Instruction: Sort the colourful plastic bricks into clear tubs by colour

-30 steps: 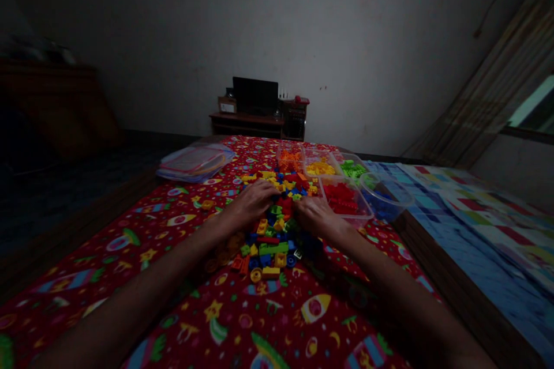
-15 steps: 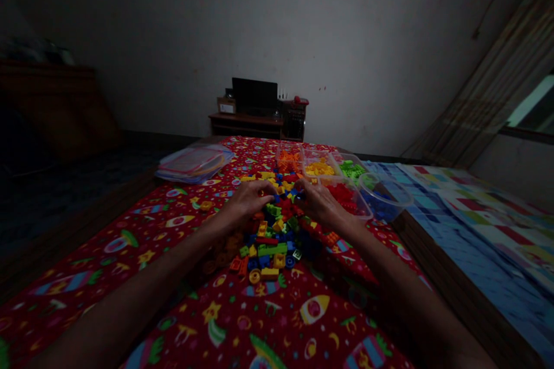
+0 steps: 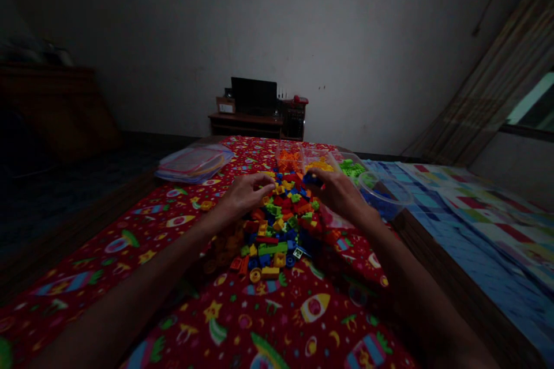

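A heap of mixed toy building bricks (image 3: 277, 225) in red, yellow, green, blue and orange lies on a red patterned cloth (image 3: 277, 305). At the heap's left side, my left hand (image 3: 244, 193) hovers with thumb and fingertips nearly meeting in a pinch. Whatever may be between those tips is too small and dark to make out. To the right, my right hand (image 3: 340, 189) is raised above the bricks, fingers closed on a blue brick (image 3: 310, 179); more than one piece may be there. It partly hides the container of red bricks behind it.
Clear containers hold sorted bricks at the back right: orange (image 3: 289, 159), yellow (image 3: 319, 164), green (image 3: 351, 168), and blue in a round tub (image 3: 385, 199). Stacked plastic lids (image 3: 194, 162) lie at the back left. A wooden edge (image 3: 437, 265) borders the cloth's right side.
My right hand has lifted and shifted right, off the heap and over the red container, with blue in its fingers. My left hand has moved slightly up and left.
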Demonstrator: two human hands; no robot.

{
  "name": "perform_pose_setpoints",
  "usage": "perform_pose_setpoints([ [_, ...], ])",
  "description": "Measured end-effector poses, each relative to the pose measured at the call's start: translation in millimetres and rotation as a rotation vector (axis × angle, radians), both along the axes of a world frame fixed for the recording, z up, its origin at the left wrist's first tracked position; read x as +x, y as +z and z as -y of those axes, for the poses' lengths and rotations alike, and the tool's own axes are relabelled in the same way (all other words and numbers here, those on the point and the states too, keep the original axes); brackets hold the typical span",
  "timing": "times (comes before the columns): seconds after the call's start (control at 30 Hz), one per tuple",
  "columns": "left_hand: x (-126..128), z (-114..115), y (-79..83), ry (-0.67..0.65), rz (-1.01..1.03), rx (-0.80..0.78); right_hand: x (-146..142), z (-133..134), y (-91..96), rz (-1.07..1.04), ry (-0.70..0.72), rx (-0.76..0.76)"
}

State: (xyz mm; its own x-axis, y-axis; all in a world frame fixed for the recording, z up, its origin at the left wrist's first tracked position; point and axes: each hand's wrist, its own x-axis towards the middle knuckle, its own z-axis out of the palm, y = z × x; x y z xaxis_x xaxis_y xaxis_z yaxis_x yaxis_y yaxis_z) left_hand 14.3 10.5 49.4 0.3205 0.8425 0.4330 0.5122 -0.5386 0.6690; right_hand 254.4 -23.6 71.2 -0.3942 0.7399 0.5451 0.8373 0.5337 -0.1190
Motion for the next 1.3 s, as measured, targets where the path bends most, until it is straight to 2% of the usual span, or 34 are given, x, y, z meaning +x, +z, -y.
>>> perform_pose_setpoints([
  [0.1,-17.8,-8.0,5.7,0.135,-0.116,0.093,40.9,-6.7,18.0,0.022,-0.340,0.092],
  [0.23,-36.6,-21.9,-0.7,0.193,-0.205,0.101,91.1,-8.4,28.2,0.059,-0.724,0.046],
  [0.3,-40.7,-26.5,-5.4,0.189,-0.240,0.100,107.3,-6.6,28.0,0.086,-0.833,-0.044],
  [0.37,-41.7,-29.0,-8.5,0.176,-0.264,0.086,116.1,-4.7,26.6,0.119,-0.875,-0.159],
  [0.43,-40.9,-30.6,-10.2,0.145,-0.278,0.070,116.7,-4.3,25.3,0.124,-0.855,-0.202],
  [0.5,-39.7,-32.3,-11.8,0.082,-0.301,0.058,108.4,-6.0,24.3,0.088,-0.786,-0.120],
  [0.57,-38.6,-34.1,-14.4,0.024,-0.342,0.066,90.2,-9.2,22.5,0.038,-0.657,-0.009],
  [0.63,-37.6,-35.1,-17.7,0.004,-0.385,0.105,62.8,-12.5,18.5,0.009,-0.467,0.016],
  [0.73,-35.5,-32.9,-21.9,-0.013,-0.423,0.171,11.8,-18.3,6.4,0.031,-0.159,-0.089],
  [0.8,-33.8,-29.5,-23.3,-0.040,-0.437,0.187,-20.7,-24.5,-3.9,0.093,-0.039,-0.121],
  [0.9,-31.6,-25.9,-24.3,-0.039,-0.437,0.202,-56.1,-38.4,-18.1,0.151,0.014,-0.129],
  [1.0,-31.2,-27.8,-26.3,-0.030,-0.448,0.206,-71.5,-53.7,-27.9,0.214,0.001,-0.224],
  [1.13,-31.1,-33.3,-26.1,-0.001,-0.403,0.205,-68.4,-65.0,-32.2,0.186,-0.024,-0.241],
  [1.3,-27.5,-27.9,-15.6,0.068,-0.260,0.147,-55.9,-62.0,-21.3,0.084,0.020,-0.283],
])
